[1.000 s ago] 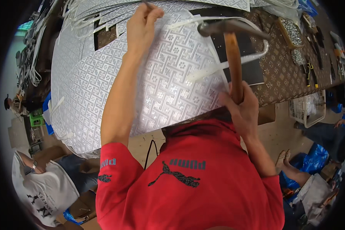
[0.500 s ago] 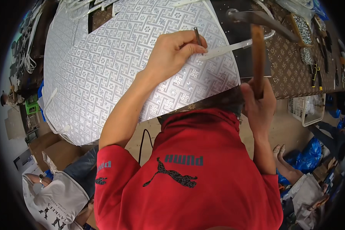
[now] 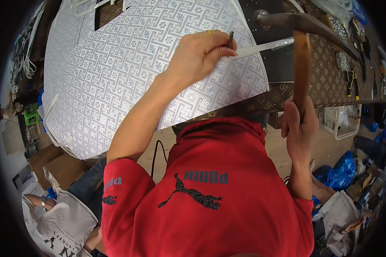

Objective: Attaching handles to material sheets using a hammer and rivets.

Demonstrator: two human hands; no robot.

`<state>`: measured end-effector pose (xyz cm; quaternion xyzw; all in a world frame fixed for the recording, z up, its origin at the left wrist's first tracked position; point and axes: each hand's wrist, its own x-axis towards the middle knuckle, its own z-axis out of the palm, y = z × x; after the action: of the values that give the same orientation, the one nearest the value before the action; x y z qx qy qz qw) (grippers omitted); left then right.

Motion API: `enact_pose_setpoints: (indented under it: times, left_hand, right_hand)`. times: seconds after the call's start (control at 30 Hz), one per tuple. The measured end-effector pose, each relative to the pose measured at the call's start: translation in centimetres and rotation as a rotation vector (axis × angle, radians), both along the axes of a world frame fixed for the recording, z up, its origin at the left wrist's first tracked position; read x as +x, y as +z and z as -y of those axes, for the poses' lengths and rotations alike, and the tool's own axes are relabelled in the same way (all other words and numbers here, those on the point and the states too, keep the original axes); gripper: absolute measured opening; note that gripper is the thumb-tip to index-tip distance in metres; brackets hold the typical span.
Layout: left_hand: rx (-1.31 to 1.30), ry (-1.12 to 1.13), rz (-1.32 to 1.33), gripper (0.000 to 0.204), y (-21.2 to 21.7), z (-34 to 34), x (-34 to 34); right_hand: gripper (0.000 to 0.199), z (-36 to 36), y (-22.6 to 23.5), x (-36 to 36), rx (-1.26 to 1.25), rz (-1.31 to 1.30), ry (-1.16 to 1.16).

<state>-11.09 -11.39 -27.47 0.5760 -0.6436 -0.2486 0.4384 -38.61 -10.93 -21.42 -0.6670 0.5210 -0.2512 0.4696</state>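
Head view — punch and hammer over patterned sheet

Head view: the left hand (image 3: 197, 55) is pinching a thin metal punch (image 3: 230, 40) upright on the silver patterned sheet (image 3: 128, 73) lying across the workbench (image 3: 330, 81). The right hand (image 3: 299, 128) is gripping the hammer (image 3: 302, 51) low on its handle — head-heavy, likely; the sheet appears thin and flexible.

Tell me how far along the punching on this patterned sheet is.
Done: the sheet lies flat on the table, a white strip across its edge. In hand: the left hand stands a punch on the strip; the right hand holds a hammer raised. Left: the blow; no holes are visible.
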Motion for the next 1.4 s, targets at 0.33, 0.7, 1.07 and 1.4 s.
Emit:
enact_pose_setpoints:
  times: [0.33, 0.7, 1.07, 1.4]
  left_hand:
    - [-0.231, -0.046, 0.112, 0.006, -1.1, -0.5, -0.3]
    - [0.193, 0.141, -0.267, 0.009, 1.1, 0.8, -0.8]
    - [0.054, -0.022, -0.147, 0.009, -0.7, 1.8, -2.3]
    - [-0.014, -0.038, -0.047, 0.012, -1.2, 1.8, -2.3]
  right_hand:
    - [0.015, -1.4, 6.2, -0.9, -0.18, 0.565, -0.001]
    - [0.015, -2.0, 5.5, -3.1, -0.042, 0.032, -0.149]
    - [0.016, -2.0, 2.6, -4.1, 0.014, -0.033, -0.094]
    - [0.015, -2.2, 2.5, -3.7, -0.013, -0.018, -0.09]
